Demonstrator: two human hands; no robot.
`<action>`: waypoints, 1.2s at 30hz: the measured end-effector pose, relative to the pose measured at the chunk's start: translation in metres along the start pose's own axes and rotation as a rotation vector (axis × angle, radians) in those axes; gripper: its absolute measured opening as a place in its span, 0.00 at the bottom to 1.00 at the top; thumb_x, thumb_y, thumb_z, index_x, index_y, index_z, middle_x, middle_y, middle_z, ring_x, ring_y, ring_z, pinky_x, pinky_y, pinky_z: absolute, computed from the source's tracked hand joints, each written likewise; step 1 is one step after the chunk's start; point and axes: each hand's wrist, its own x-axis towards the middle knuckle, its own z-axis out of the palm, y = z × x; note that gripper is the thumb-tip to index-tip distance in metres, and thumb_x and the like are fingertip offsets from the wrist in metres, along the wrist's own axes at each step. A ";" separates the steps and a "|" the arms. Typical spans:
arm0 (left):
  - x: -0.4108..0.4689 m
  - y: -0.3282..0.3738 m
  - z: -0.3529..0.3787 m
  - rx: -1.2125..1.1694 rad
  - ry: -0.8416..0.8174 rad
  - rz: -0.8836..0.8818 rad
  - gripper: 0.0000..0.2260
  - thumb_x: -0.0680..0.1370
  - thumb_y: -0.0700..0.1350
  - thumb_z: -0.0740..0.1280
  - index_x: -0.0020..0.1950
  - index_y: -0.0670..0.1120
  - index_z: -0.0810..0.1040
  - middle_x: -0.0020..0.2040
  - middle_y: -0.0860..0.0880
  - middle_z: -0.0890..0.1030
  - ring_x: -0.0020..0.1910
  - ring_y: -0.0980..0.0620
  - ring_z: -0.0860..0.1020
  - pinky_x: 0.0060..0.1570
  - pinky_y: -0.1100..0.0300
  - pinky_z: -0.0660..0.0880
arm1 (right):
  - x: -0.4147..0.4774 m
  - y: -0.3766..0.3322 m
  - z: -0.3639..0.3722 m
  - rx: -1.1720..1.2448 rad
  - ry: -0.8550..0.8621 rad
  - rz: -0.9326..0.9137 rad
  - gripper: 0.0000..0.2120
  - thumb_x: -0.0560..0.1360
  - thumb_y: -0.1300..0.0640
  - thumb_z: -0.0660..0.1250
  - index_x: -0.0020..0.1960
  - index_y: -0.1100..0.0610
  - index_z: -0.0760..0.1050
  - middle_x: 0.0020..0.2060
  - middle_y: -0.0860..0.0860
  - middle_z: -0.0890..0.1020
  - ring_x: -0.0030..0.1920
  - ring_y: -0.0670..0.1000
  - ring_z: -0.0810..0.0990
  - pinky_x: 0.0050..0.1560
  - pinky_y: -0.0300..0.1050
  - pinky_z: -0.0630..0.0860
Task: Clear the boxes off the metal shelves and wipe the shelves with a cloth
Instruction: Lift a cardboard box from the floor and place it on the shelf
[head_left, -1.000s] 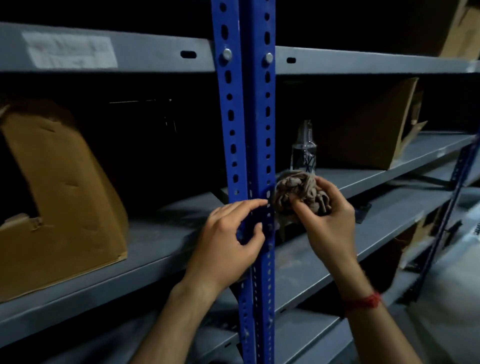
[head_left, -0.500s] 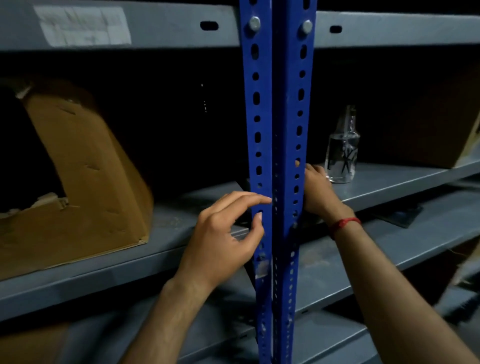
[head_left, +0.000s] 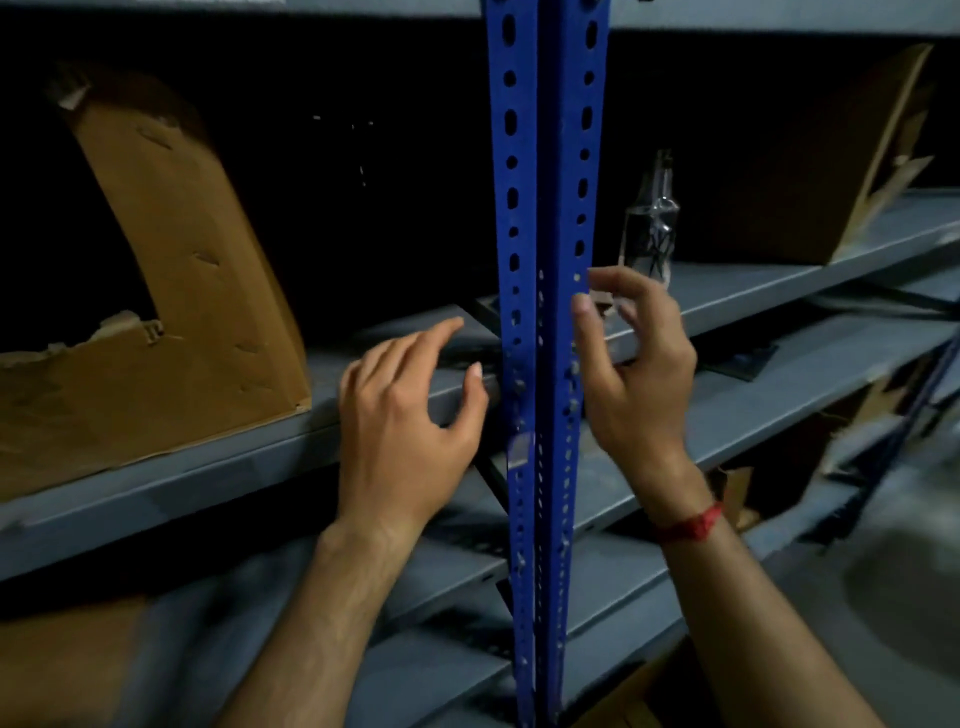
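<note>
Beside the upright (head_left: 561, 208) — left hand (head_left: 410, 415), right hand (head_left: 636, 374)

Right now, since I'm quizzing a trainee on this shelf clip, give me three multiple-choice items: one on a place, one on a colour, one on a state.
1. The glass bottle stands on the shelf, on which side of the blue upright?
A. right
B. left
C. in front

2. The band on the right wrist is:
A. green
B. red
C. white

3. The left hand is:
A. gripping a cloth
B. gripping the bottle
C. open, holding nothing

Key:
1 A, the bottle shows just right of the upright.
2 B, a red thread circles the wrist.
3 C, its fingers are spread with nothing in them.
</note>
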 end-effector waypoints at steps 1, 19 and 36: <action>-0.004 0.001 -0.007 -0.004 0.008 0.020 0.18 0.80 0.50 0.65 0.68 0.46 0.77 0.60 0.49 0.81 0.61 0.49 0.77 0.62 0.44 0.72 | -0.008 -0.016 -0.001 0.009 -0.007 -0.062 0.10 0.80 0.58 0.66 0.60 0.62 0.77 0.55 0.53 0.81 0.58 0.52 0.79 0.61 0.50 0.76; -0.107 -0.006 0.037 -0.323 -0.199 0.027 0.08 0.78 0.45 0.68 0.54 0.45 0.83 0.43 0.53 0.83 0.38 0.55 0.81 0.40 0.57 0.79 | -0.156 -0.012 -0.088 -0.208 -0.030 0.318 0.08 0.80 0.54 0.68 0.57 0.57 0.78 0.52 0.47 0.81 0.54 0.50 0.80 0.50 0.56 0.79; -0.311 -0.088 0.252 -0.175 -1.006 -0.047 0.17 0.72 0.54 0.66 0.57 0.49 0.82 0.48 0.49 0.85 0.44 0.46 0.83 0.45 0.49 0.82 | -0.436 0.165 -0.147 -0.509 -0.123 1.171 0.22 0.76 0.48 0.71 0.66 0.49 0.70 0.60 0.45 0.75 0.63 0.47 0.73 0.63 0.52 0.75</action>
